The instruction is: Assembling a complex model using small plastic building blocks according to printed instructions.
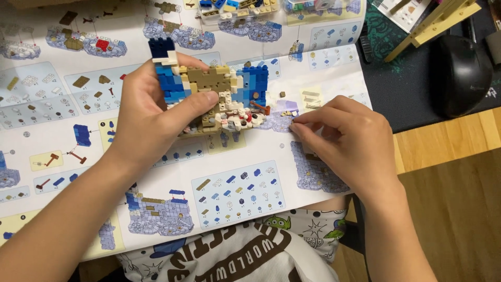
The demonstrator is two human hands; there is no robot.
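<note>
My left hand grips a small brick model of blue, tan and white bricks and holds it tilted over the open instruction sheet. Its thumb presses on the model's front. Just right of the model, my right hand rests on the sheet, its fingertips pinched together at a few tiny loose pieces. Whether a piece sits between those fingers I cannot tell.
A clear tray of loose bricks stands at the top of the sheet. A black computer mouse lies on a dark mat at the right, beside a wooden stand. The wooden desk edge runs past the sheet's right side.
</note>
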